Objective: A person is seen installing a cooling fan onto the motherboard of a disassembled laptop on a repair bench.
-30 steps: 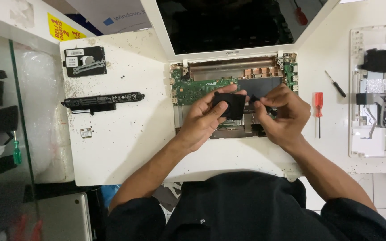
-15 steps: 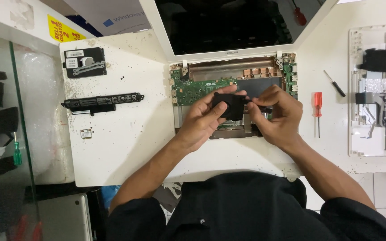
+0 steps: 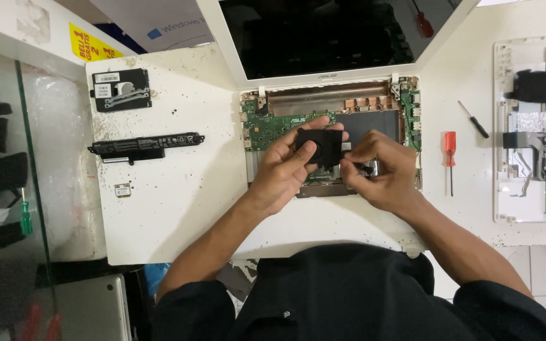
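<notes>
An opened white laptop [image 3: 323,82] lies on the white work board [image 3: 178,208], its green circuit board [image 3: 266,126] and copper parts exposed. Above its inside I hold a flat black square fan part [image 3: 323,146]. My left hand [image 3: 285,167] grips the part's left side, thumb on its face. My right hand [image 3: 377,170] pinches its right edge with fingertips. The part hides the middle of the laptop's inside.
A long black battery [image 3: 143,146], a black drive in its bracket [image 3: 120,89] and a small chip card [image 3: 122,189] lie left. A red screwdriver [image 3: 450,155] and a black one [image 3: 473,119] lie right, beside a white laptop cover [image 3: 532,202]. A glass pane [image 3: 30,164] stands far left.
Both hands have shifted slightly while still holding the black part; my right fingers now pinch closer to its right edge. Nothing else has moved.
</notes>
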